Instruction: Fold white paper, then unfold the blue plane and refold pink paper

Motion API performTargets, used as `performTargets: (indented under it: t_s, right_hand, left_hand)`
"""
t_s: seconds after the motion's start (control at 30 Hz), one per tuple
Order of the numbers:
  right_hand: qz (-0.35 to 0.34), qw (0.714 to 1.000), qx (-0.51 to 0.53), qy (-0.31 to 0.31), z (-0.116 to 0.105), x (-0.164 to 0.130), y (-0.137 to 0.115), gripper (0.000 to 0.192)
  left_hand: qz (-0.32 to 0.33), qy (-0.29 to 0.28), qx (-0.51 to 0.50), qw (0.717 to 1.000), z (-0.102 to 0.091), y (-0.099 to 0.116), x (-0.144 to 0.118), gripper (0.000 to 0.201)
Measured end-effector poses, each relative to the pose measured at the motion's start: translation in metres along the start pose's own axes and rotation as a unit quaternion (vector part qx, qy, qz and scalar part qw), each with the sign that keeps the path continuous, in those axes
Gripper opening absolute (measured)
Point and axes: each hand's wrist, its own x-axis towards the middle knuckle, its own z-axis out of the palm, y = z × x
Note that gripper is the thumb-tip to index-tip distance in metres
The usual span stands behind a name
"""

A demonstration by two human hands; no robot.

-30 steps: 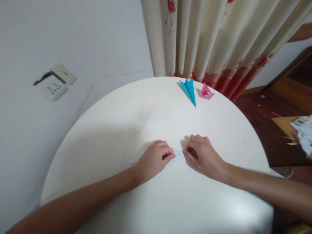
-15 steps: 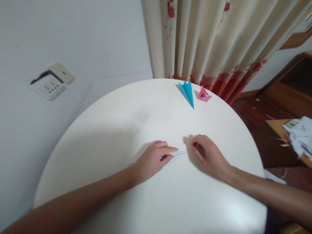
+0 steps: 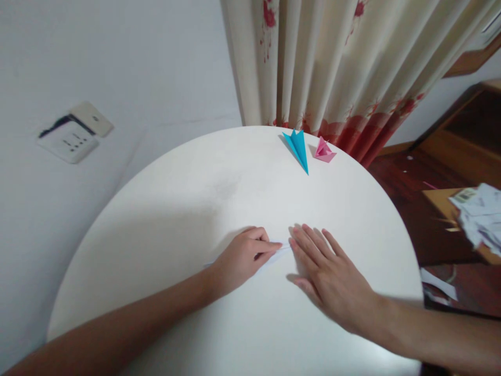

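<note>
The round white counter point(image 3: 164, 219) fills most of the view, its far edge curving just under the flowered curtain point(image 3: 332, 62) and its right edge dropping to a dark wooden floor point(image 3: 407, 198). Wide bare surface lies on the left half and along the near rim. At the right, a low wooden piece with crumpled papers point(image 3: 479, 219) sits well apart from the counter. The right hand point(image 3: 332, 274) lies flat, fingers spread and straight, its grip fully open and holding nothing; its fingertips reach just beside the tip of the white folded paper point(image 3: 274, 253). The left hand point(image 3: 245, 256) is curled down on that paper, forefinger and thumb pressing it to the counter near the middle, slightly right of centre; most of the paper is hidden beneath it. Near the far edge lie a blue paper plane point(image 3: 297, 149) and, just right of it, a small pink folded paper point(image 3: 323, 151), close to the rim.
</note>
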Motion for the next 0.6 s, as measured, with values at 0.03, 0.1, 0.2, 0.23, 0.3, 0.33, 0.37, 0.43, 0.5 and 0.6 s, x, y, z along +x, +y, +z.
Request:
performTargets:
  t_s: [0.03,0.1,0.2,0.23,0.3,0.33,0.37,0.43,0.5,0.6]
  right_hand:
    - [0.008,1.000,-0.011,0.002,0.000,-0.002,0.001,0.063]
    - [0.022,0.999,-0.027,0.006,0.001,-0.006,0.003,0.063]
    - [0.051,0.998,-0.029,0.018,0.003,-0.010,0.003,0.072]
    - [0.054,0.998,-0.023,0.021,0.003,-0.010,0.001,0.075]
    - [0.043,0.999,-0.004,0.021,0.004,-0.007,-0.005,0.078]
    - [0.030,0.999,0.008,0.018,0.004,-0.004,-0.009,0.079]
    - [0.015,1.000,0.020,0.014,0.003,0.000,-0.013,0.080]
    - [-0.005,0.999,0.043,0.009,0.003,0.007,-0.019,0.082]
    - [-0.017,0.998,0.064,0.008,0.004,0.013,-0.024,0.085]
    - [-0.030,0.997,0.078,0.002,0.007,0.017,-0.028,0.090]
  left_hand:
    - [-0.003,0.000,0.001,1.000,0.000,0.000,0.000,0.019]
    - [-0.008,-0.001,0.003,1.000,0.000,0.000,0.000,0.019]
    - [0.002,-0.004,0.013,1.000,0.001,-0.001,-0.001,0.020]
    - [0.005,-0.004,0.014,1.000,0.001,-0.002,-0.001,0.021]
    - [0.008,-0.003,0.012,1.000,0.002,-0.002,-0.001,0.021]
    - [0.007,-0.002,0.010,1.000,0.002,-0.002,-0.001,0.020]
    - [0.007,-0.001,0.010,1.000,0.001,-0.001,-0.001,0.020]
    - [0.014,-0.002,0.016,1.000,0.000,0.000,0.000,0.021]
    - [0.021,-0.005,0.023,1.000,-0.001,0.001,0.000,0.026]
    - [0.021,-0.005,0.017,1.000,-0.001,0.003,0.000,0.028]
